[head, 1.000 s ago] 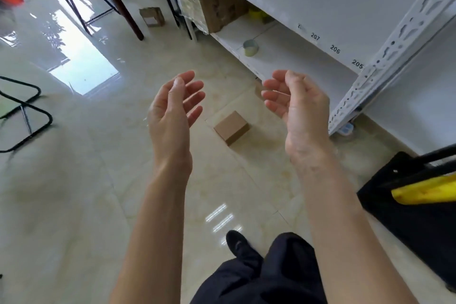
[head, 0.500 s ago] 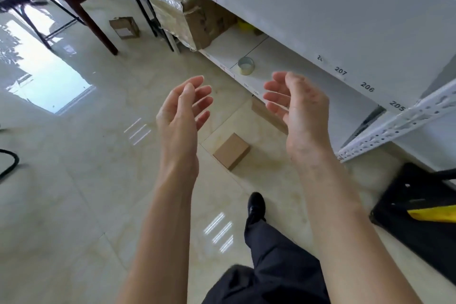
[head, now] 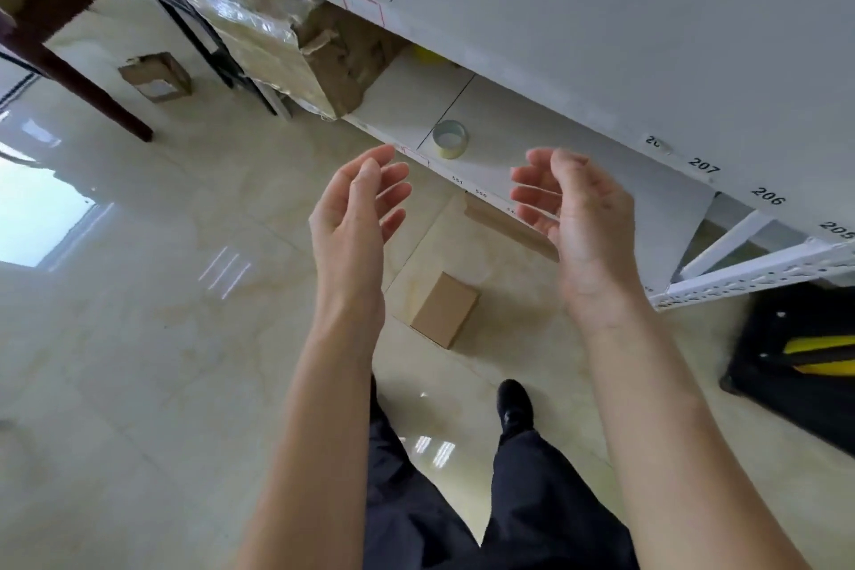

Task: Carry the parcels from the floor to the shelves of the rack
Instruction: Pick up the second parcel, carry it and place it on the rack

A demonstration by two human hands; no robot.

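A small brown cardboard parcel [head: 444, 308] lies on the tiled floor between my two forearms, just in front of the white rack [head: 601, 60]. My left hand [head: 356, 218] and my right hand [head: 578, 218] are raised above it, palms facing each other, fingers apart and holding nothing. Another small parcel [head: 155, 76] with a white label lies on the floor at the far left, beside a table leg. A flat brown parcel [head: 504, 222] lies under the rack's lowest shelf, partly hidden by my right hand.
A large torn carton wrapped in plastic [head: 287, 46] and a tape roll [head: 449, 139] sit on the low shelf. A black and yellow case [head: 805, 356] stands on the floor at right. A dark table leg [head: 78, 83] stands at far left. My legs and shoe [head: 513, 403] are below.
I have stepped closer to the rack, so the view has shifted toward it and the parcel lies lower and nearer. Both hands stay raised and open.
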